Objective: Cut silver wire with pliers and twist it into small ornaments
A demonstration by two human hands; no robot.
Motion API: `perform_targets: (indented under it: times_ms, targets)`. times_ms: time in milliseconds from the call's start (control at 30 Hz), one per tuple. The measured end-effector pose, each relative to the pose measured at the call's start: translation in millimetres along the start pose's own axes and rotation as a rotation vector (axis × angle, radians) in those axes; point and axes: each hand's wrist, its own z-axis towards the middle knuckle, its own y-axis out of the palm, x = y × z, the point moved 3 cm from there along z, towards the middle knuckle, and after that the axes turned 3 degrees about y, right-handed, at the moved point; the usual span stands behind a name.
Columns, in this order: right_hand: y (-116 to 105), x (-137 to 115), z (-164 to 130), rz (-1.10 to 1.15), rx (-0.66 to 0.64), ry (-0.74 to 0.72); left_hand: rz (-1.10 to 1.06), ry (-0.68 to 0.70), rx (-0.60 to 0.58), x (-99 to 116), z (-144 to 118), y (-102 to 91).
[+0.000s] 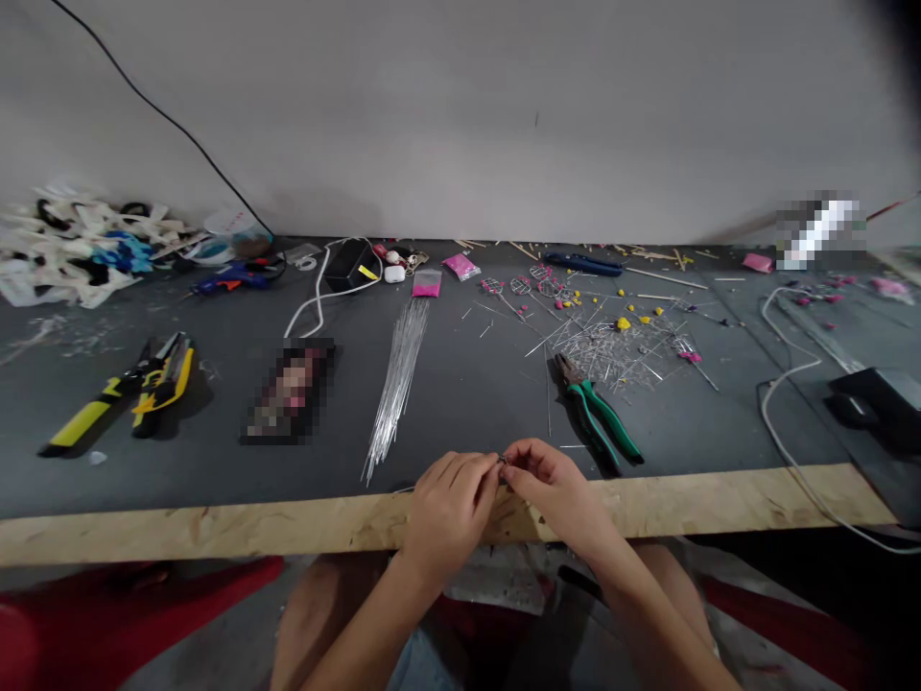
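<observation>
While both hands pinch small thin metal wire piece [502,462] at surface [460,403] front edge, left hand [450,509] and right hand [554,489] fingers closed narrow on it. Few finished wire loops [522,284] lie far back; long silver wire bundle [395,384] largely unused, green-handled pliers [597,408] idle beside right hand. Judging early-to-mid.

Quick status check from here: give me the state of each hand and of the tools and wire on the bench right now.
left hand: fingertips pinched on a small wire piece, at the bench edge.
right hand: pinched on the same wire piece, meeting the left.
green-handled pliers: lying flat, untouched, handles slightly apart.
yellow-handled cutters: lying flat, untouched.
wire bundle: straight lengths, fanned at the near end.
cut wire scraps: scattered loose.
</observation>
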Motion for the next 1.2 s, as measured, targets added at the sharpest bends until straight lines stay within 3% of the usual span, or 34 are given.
perform_targets:
  times_ms: [167, 400, 533, 633, 700, 767, 900, 1033, 1200]
  targets:
    - [-1, -7, -5, -0.154, 0.004, -0.055, -0.110, -0.125, -0.051, -2, 3, -2.8]
    - [-3, -13, -6, -0.380, -0.039, -0.258, -0.580, -0.573, -0.255, -10, 8, -10.0]
    - [-6, -19, -9, -0.384, -0.209, -0.415, -0.910, -0.762, -0.402, -13, 8, -8.9]
    - [-10, -22, -11, -0.374, -0.330, -0.485, -1.069, -0.790, -0.489, -13, 4, -6.0]
    - [-12, -21, -10, -0.351, -0.339, -0.471, -1.082, -0.777, -0.506, -12, 2, -4.8]
    - [-14, -15, -6, -0.290, -0.248, -0.398, -0.993, -0.731, -0.459, -11, 0, -5.3]
    - [-16, 4, 4, -0.123, -0.027, -0.124, -0.573, -0.460, -0.224, -7, 1, -9.3]
    - [-12, 11, 9, -0.037, -0.025, 0.004, -0.233, -0.100, -0.041, -1, 1, -6.1]
    - [-12, 8, 8, 0.045, 0.007, 0.022, -0.029, 0.026, -0.022, 0, 1, 1.3]
